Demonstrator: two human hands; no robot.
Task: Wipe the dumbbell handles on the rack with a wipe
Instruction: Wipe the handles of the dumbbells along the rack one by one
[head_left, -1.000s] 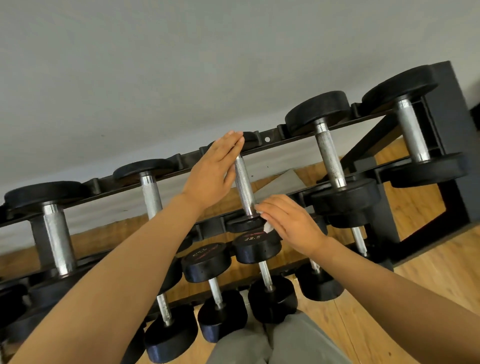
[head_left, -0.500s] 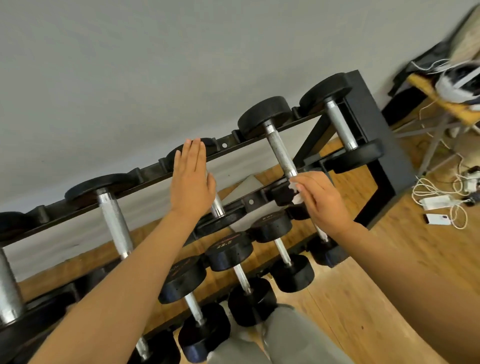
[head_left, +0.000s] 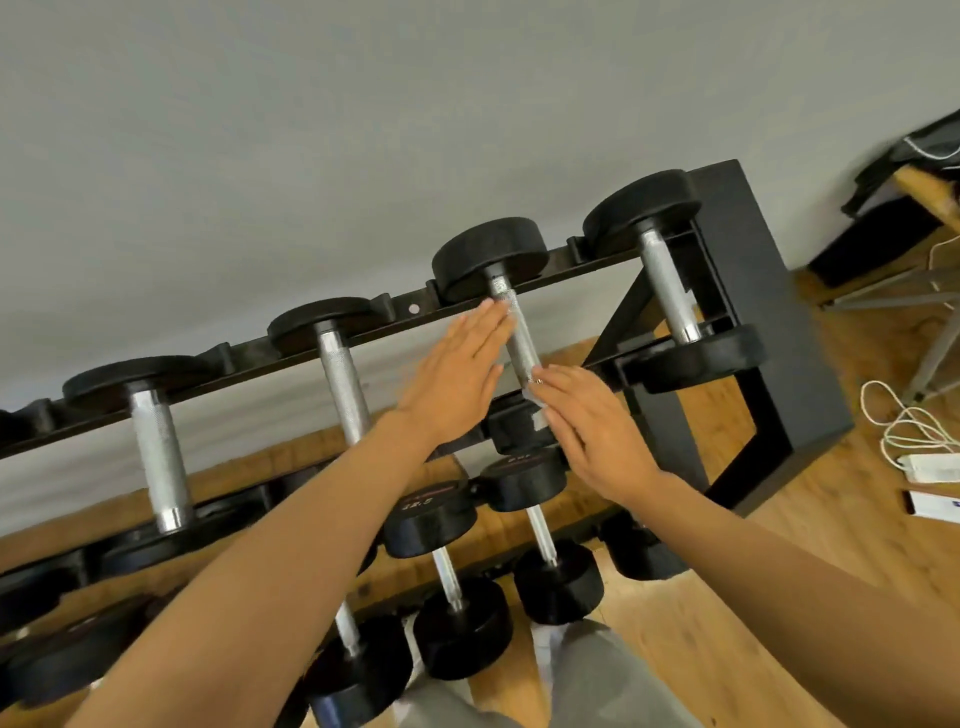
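Note:
The black rack (head_left: 753, 312) carries several black dumbbells with knurled steel handles. Both hands are at the top row's second dumbbell from the right, on its handle (head_left: 519, 338). My left hand (head_left: 457, 384) is flat, its straight fingers lying along the handle's left side up to the far weight. My right hand (head_left: 597, 436) is at the handle's lower end and holds a small white wipe (head_left: 535, 405) under its fingertips against the steel. Its thumb is hidden.
Other top-row handles stand to the left (head_left: 340, 384) and right (head_left: 670, 291). Smaller dumbbells (head_left: 535, 530) fill the lower row near my grey-trousered knees (head_left: 597, 686). On the wooden floor at the right lie a power strip with white cables (head_left: 930, 465); table legs stand behind them.
Both hands have moved one dumbbell to the right along the top row, and the wipe went with my right hand. The view has swung back left, closer to the rack.

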